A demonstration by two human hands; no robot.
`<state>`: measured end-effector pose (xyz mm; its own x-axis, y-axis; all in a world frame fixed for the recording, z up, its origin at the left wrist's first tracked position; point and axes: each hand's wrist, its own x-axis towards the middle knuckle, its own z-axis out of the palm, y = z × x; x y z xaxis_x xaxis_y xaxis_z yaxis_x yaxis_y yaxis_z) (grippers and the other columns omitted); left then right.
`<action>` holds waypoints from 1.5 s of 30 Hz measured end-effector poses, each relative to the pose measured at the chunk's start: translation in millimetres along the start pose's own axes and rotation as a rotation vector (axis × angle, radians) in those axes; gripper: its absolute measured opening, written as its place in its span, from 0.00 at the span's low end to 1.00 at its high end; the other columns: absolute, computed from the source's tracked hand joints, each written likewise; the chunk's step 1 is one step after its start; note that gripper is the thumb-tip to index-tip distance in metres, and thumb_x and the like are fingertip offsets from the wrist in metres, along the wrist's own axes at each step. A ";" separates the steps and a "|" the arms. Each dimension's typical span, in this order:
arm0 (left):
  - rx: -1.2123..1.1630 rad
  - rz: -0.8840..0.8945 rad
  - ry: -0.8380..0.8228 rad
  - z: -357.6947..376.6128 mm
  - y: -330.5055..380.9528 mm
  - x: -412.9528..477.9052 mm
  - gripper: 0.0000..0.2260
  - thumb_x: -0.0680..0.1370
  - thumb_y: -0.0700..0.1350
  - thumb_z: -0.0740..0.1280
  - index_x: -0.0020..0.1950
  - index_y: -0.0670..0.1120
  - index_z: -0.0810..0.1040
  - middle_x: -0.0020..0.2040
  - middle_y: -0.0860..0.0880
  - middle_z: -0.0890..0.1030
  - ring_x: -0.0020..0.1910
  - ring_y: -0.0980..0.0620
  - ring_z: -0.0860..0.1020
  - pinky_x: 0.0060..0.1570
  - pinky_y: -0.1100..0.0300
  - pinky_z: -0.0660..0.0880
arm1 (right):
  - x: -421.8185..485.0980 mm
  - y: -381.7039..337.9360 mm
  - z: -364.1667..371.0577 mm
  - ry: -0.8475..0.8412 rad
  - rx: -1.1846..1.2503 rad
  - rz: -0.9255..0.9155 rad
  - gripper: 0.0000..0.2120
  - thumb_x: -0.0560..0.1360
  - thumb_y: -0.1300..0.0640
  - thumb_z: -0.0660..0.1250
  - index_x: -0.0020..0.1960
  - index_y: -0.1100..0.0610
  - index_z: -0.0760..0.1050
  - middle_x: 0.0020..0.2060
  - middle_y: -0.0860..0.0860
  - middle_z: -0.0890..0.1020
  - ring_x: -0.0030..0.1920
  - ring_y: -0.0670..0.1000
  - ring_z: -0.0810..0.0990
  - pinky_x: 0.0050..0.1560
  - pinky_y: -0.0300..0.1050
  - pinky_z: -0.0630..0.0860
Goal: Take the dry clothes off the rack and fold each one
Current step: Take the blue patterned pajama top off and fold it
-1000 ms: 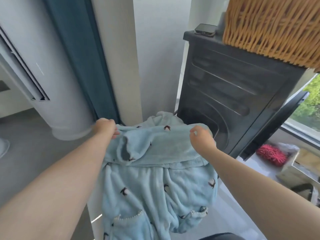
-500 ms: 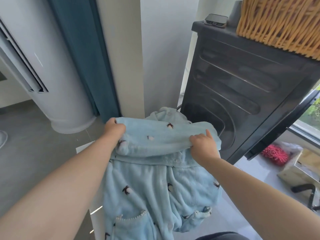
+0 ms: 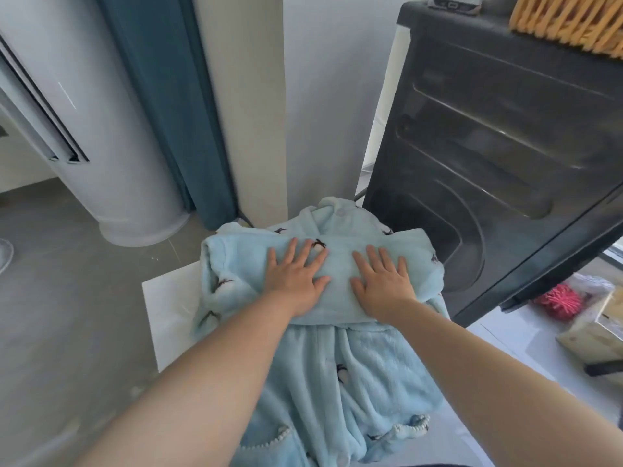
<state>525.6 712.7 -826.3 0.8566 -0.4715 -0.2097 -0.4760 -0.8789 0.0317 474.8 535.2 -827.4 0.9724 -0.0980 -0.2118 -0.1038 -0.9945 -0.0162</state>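
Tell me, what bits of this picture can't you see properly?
All in the head view:
White surface: the penguin-print fleece garment covers most of it.
Wicker basket: cut off by the top edge; contents unseen.
Small device on the dark appliance: cut by the top edge.
Pink spiky thing: too small to name.
Fabric under the left hand and right hand: hidden by flat palms.

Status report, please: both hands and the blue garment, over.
Left hand open, flat on blue fleece garment. Right hand open, flat on it too. Top fold laid over; lower part hangs loose. Dark appliance close at right.
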 end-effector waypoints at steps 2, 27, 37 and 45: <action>-0.015 -0.028 0.017 19.0 -1.8 3.0 0.27 0.79 0.63 0.40 0.76 0.60 0.39 0.78 0.54 0.40 0.77 0.48 0.39 0.71 0.38 0.40 | 2.5 0.0 11.7 0.017 0.019 -0.002 0.28 0.80 0.43 0.44 0.78 0.48 0.42 0.78 0.51 0.44 0.77 0.53 0.42 0.75 0.56 0.37; -0.142 -0.128 0.300 27.6 -11.0 50.3 0.34 0.72 0.56 0.36 0.76 0.52 0.56 0.77 0.48 0.57 0.76 0.48 0.51 0.73 0.46 0.42 | 134.4 4.2 -33.9 0.232 0.318 0.119 0.17 0.78 0.50 0.58 0.62 0.58 0.73 0.62 0.57 0.71 0.63 0.58 0.68 0.60 0.51 0.67; -0.180 -0.123 0.294 28.6 -13.7 52.4 0.32 0.73 0.55 0.38 0.76 0.51 0.58 0.76 0.49 0.59 0.76 0.50 0.54 0.74 0.48 0.43 | 184.3 -15.9 -30.2 0.240 0.429 0.242 0.14 0.75 0.56 0.62 0.58 0.55 0.78 0.58 0.57 0.78 0.61 0.59 0.72 0.59 0.50 0.68; -0.207 -0.117 0.325 26.3 -13.0 49.3 0.32 0.72 0.55 0.39 0.75 0.51 0.62 0.75 0.49 0.62 0.75 0.50 0.57 0.75 0.49 0.46 | 135.8 8.4 -42.2 0.141 1.010 0.267 0.13 0.75 0.60 0.59 0.46 0.67 0.79 0.55 0.58 0.80 0.55 0.57 0.77 0.55 0.47 0.71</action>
<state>568.7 702.8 -862.8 0.9367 -0.3368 0.0956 -0.3500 -0.9084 0.2290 614.9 511.9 -815.1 0.9011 -0.3773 -0.2137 -0.3809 -0.4532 -0.8059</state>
